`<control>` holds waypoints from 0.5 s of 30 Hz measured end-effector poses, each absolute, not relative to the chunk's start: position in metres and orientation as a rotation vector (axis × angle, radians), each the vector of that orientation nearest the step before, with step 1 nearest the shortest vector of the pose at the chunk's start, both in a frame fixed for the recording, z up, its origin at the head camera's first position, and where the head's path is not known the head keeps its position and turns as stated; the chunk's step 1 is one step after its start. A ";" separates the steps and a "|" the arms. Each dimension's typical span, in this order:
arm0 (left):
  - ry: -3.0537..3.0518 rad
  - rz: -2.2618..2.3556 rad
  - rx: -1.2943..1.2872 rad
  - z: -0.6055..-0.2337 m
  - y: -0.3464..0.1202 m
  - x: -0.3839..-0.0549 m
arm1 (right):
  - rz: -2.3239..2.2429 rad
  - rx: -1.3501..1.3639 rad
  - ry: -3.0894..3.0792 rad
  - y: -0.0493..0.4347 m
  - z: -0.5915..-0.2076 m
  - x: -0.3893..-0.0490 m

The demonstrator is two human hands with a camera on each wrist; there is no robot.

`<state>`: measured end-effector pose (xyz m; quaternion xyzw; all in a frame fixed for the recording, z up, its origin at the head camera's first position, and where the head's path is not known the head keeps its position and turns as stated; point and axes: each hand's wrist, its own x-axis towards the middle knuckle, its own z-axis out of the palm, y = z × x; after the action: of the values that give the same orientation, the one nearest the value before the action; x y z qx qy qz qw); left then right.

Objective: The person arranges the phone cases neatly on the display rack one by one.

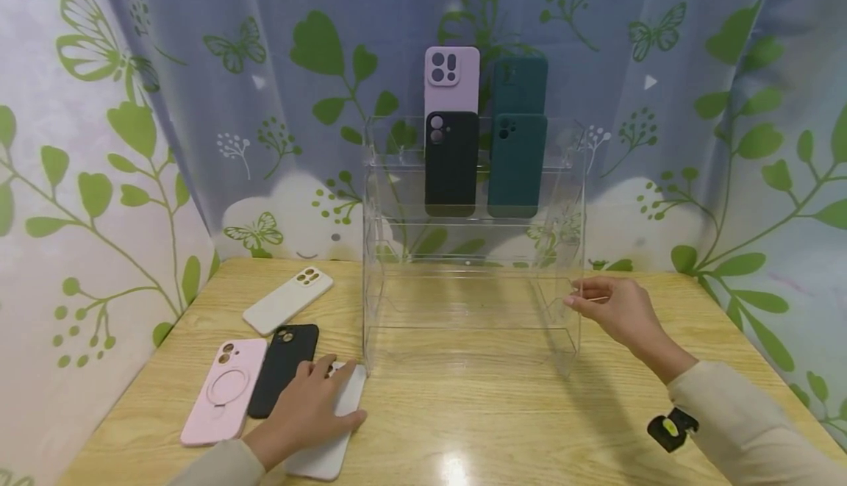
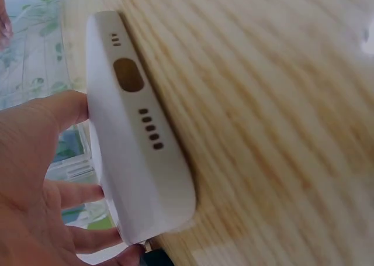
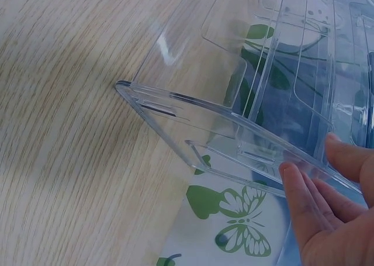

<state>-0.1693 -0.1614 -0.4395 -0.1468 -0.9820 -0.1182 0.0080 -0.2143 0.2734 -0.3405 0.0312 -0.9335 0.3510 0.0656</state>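
On the table at the front left, my left hand [image 1: 307, 405] is spread over a white phone case [image 2: 125, 137] lying flat. In the left wrist view its thumb and fingertips touch the case's edges, and the case's slotted end faces the camera. My right hand [image 1: 622, 313] is at the right side of a clear plastic tiered stand [image 1: 473, 317]. Its thumb and fingers [image 3: 301, 201] lie either side of the stand's side panel, holding its edge. A black phone case [image 1: 265, 383] lies beside my left hand, partly covered by it.
A pink case [image 1: 205, 420] with a ring and a cream case [image 1: 278, 306] lie at the left. On the stand's upper tiers are lilac [image 1: 463, 96], black [image 1: 452, 170] and two green cases [image 1: 516, 170]. A patterned curtain [image 1: 278, 1] hangs behind.
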 end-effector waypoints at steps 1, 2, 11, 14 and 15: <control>-3.068 -0.365 -0.449 -0.439 -0.161 -0.169 | 1.061 0.092 -2.816 0.273 -0.340 -0.214; -3.064 -0.359 -0.440 -0.439 -0.160 -0.170 | 1.065 0.090 -2.815 0.273 -0.340 -0.214; -3.038 -0.405 -0.358 -0.437 -0.159 -0.172 | 1.073 0.088 -2.813 0.274 -0.341 -0.215; -3.023 -0.462 -0.313 -0.429 -0.161 -0.173 | 1.078 0.089 -2.814 0.274 -0.342 -0.215; -3.012 -0.477 -0.303 -0.426 -0.162 -0.174 | 1.079 0.090 -2.814 0.274 -0.342 -0.215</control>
<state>-0.1738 -0.1618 -0.4259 -0.0987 -0.9821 -0.1556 0.0387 -0.2148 0.2745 -0.3415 0.0297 -0.9314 0.3573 0.0633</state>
